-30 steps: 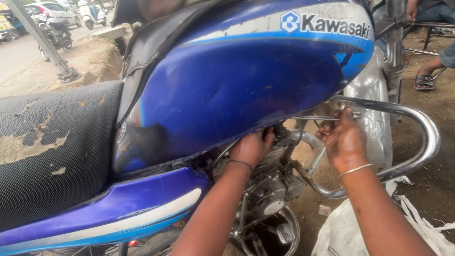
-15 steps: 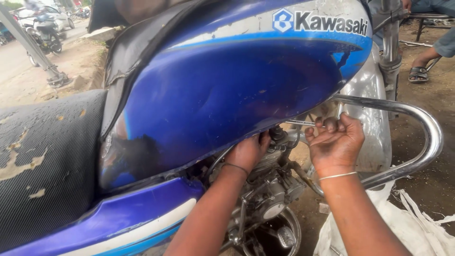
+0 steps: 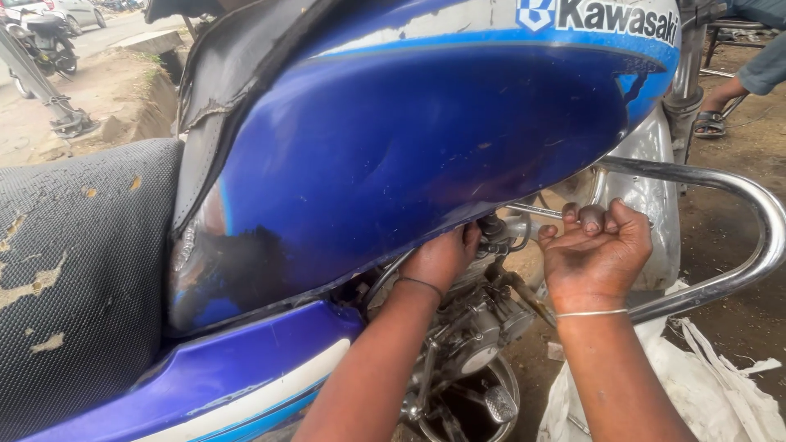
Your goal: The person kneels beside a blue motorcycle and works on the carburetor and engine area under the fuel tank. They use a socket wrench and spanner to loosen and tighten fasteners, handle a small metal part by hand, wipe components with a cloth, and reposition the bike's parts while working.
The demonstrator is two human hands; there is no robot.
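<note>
- My right hand [image 3: 596,255] is curled into a loose fist, knuckles up, fingertips [image 3: 591,219] folded in toward the palm; a thin metal rod [image 3: 534,210] runs to the fist from the left, but I cannot tell whether the fingers actually grip it
- A thin bangle sits on that wrist
- My left hand [image 3: 442,258] is pushed up under the lower edge of the fuel tank, fingers closed around a small dark part [image 3: 494,232] on top of the engine; the tank's edge hides the fingertips, so how tight the hold is does not show
- A dark thread band circles the left wrist
- The small dark part sits between my two hands, just under the tank, close to the near end of the thin rod
- The engine [image 3: 479,327] lies below both hands, grey metal, with a round cover low down and a foot peg at the bottom
- The fuel tank [image 3: 426,139] is blue and glossy, with a scuffed white stripe along its top
- A chrome guard bar [image 3: 737,184] loops around behind and to the right of my right hand
- The seat [image 3: 74,270] is to the left, black and textured, its cover flaking in patches
- White sacking [image 3: 729,385] lies on the dirt ground at lower right
- Another person's sandalled foot [image 3: 711,123] rests at upper right, well apart from my hands
</note>
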